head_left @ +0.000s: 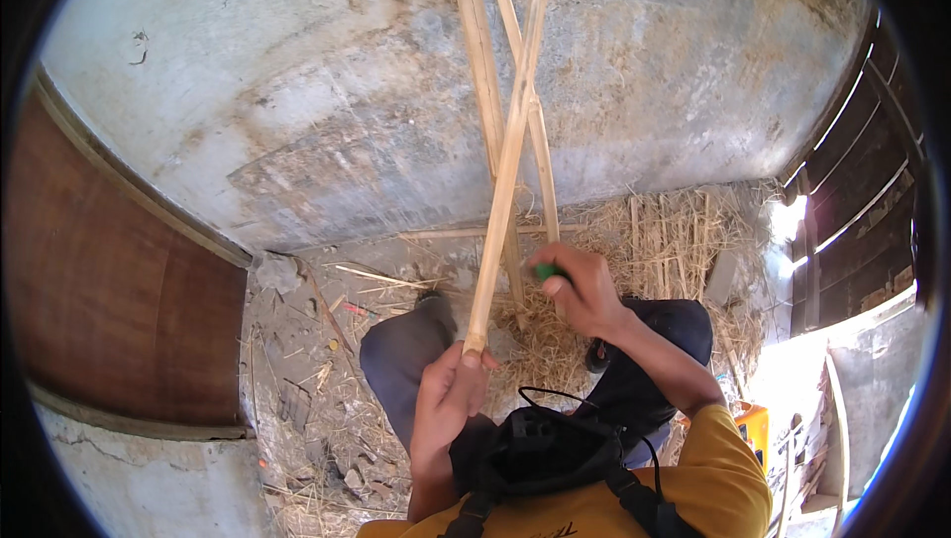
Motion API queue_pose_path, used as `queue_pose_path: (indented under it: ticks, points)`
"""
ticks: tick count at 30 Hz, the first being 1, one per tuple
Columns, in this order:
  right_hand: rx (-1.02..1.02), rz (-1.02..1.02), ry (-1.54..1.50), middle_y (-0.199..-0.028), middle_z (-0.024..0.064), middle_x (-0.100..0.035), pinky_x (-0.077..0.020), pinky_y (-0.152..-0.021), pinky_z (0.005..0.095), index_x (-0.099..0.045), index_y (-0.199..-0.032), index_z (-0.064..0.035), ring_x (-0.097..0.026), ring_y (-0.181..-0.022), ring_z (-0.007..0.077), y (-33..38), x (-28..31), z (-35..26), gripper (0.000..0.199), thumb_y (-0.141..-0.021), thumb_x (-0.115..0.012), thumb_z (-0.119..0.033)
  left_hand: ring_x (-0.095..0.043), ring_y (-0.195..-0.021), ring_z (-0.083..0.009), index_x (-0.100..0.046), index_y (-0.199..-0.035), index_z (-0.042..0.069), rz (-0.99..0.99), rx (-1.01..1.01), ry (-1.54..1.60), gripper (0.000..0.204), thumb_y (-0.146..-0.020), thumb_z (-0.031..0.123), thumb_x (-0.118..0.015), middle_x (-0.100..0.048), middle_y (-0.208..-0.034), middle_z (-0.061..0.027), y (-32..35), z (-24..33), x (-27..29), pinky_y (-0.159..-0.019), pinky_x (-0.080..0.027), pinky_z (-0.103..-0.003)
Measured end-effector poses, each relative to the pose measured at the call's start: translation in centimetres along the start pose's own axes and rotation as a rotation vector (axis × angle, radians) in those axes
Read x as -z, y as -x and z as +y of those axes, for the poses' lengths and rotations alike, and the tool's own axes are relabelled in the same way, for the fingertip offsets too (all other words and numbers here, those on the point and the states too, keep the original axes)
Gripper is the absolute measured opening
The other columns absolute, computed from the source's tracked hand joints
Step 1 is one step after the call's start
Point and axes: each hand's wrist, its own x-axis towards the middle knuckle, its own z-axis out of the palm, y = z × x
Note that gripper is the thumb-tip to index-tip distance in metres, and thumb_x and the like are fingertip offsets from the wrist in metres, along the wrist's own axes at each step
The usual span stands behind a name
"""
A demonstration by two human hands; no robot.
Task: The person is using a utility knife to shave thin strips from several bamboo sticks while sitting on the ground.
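Note:
My left hand point(451, 394) is closed around the lower end of a long, pale bamboo strip point(503, 181). From that grip the strip slants up and away, slightly to the right, past the top of the picture. To its right, my right hand point(586, 292) is wrapped around a green-handled tool point(547, 270). Only a bit of green shows at the fingers; the tool's working end cannot be made out. Behind the held strip, another bamboo strip point(474, 53) and a thinner bamboo strip point(542, 147) stand with their lower parts near the floor, crossing it in view.
A stained wall point(337, 92) rises ahead. Straw and shavings point(674, 251) litter the floor around my legs. On the left is a brown wooden panel point(139, 280); dark slatted boards point(862, 191) stand on the right. Something orange-yellow point(755, 429) lies by my right elbow.

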Motion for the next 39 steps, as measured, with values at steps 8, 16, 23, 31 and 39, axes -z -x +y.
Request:
queue_pose_path:
  ticks: [8, 16, 23, 31, 39]
  points:
    - [0.271, -0.065, 0.201, -0.074, 0.0018, -0.063, -0.0506, -0.053, 0.0372, -0.073, -0.104, -0.0138, -0.065, -0.058, 0.0249, 0.4, -1.5, -1.7, 0.033, -0.088, -0.083, -0.041, -0.036, -0.055, -0.0012, -0.061, -0.101, 0.004, 0.057, -0.07, -0.056, 0.032, -0.116, 0.028, -0.047, -0.043, -0.064, 0.0078, -0.1, 0.4, -0.7, -0.052, -0.028, -0.022]
    - [0.302, -0.051, 0.215, -0.074, 0.0014, -0.066, -0.0481, -0.051, 0.0348, -0.076, -0.101, -0.0126, -0.064, -0.056, 0.0239, 0.5, -1.4, -1.9, 0.038, -0.083, -0.086, -0.045, -0.037, -0.06, -0.0004, -0.06, -0.1, 0.005, 0.077, -0.036, -0.081, 0.034, -0.117, 0.031, -0.045, -0.043, -0.068, 0.0096, 0.0, 0.1, -1.1, -0.054, -0.027, -0.023]
    - [0.318, -0.016, 0.251, -0.07, -0.0004, -0.062, -0.0494, -0.05, 0.0345, -0.075, -0.102, -0.016, -0.063, -0.054, 0.0218, 0.4, -1.7, -2.0, 0.033, -0.084, -0.086, -0.042, -0.031, -0.059, -0.0012, -0.058, -0.103, 0.005, 0.016, 0.051, 0.092, 0.041, -0.117, 0.042, -0.044, -0.038, -0.071, 0.0098, -0.1, 0.7, -1.2, -0.053, -0.023, -0.022]
    - [0.309, 0.028, 0.3, -0.066, -0.0005, -0.058, -0.0461, -0.048, 0.0338, -0.076, -0.102, -0.0152, -0.061, -0.052, 0.021, 0.2, -1.4, -2.3, 0.036, -0.081, -0.089, -0.041, -0.032, -0.059, -0.0017, -0.056, -0.097, 0.007, 0.013, 0.074, 0.105, 0.042, -0.117, 0.042, -0.045, -0.039, -0.073, 0.0081, 0.1, 0.4, -1.0, -0.053, -0.023, -0.022]
    - [0.289, 0.024, 0.366, -0.069, -0.0005, -0.061, -0.0471, -0.05, 0.0334, -0.077, -0.1, -0.0144, -0.063, -0.054, 0.021, 0.4, -1.4, -2.3, 0.036, -0.08, -0.089, -0.041, -0.033, -0.06, -0.0022, -0.055, -0.097, 0.007, 0.037, 0.078, 0.079, 0.042, -0.116, 0.042, -0.046, -0.04, -0.073, 0.0079, 0.1, 0.4, -0.9, -0.054, -0.024, -0.022]
